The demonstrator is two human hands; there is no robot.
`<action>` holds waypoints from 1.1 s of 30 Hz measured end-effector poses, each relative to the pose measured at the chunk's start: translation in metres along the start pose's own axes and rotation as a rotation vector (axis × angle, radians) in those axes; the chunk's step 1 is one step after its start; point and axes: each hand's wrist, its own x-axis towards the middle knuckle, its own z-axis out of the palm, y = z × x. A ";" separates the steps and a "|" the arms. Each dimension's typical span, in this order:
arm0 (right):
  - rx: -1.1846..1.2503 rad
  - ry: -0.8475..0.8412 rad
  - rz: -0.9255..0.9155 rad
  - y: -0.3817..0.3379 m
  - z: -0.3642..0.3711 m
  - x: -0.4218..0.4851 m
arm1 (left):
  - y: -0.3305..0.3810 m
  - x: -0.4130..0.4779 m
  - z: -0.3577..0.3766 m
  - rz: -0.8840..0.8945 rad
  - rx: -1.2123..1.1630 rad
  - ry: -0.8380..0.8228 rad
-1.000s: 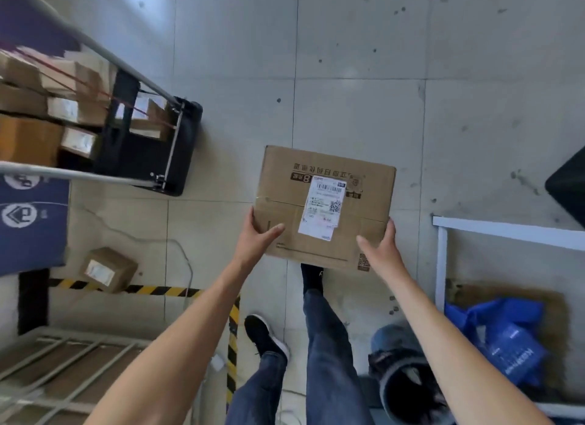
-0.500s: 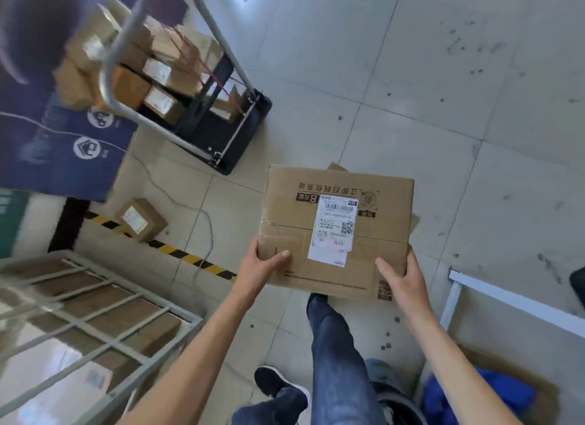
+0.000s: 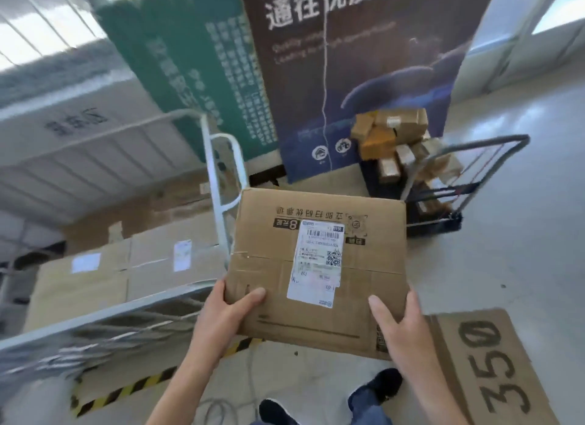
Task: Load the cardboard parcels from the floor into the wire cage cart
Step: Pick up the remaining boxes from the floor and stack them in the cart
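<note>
Left hand (image 3: 221, 314) and right hand (image 3: 399, 328) are gripping a brown labelled cardboard parcel (image 3: 269, 235) beside the white wire cage cart (image 3: 126, 307). Lifting it over the cart's side and inside looks next.

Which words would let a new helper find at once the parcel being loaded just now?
Find the white wire cage cart on the left. Just right of its corner post, the left hand and the right hand hold one cardboard parcel in the air by its near corners. Unlike the boxes in the cage or the small parcels on the black trolley, it is off the ground.
</note>
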 end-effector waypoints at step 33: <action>-0.357 -0.410 -0.077 -0.159 0.571 0.039 | -0.135 0.168 -0.461 -0.176 -0.227 0.392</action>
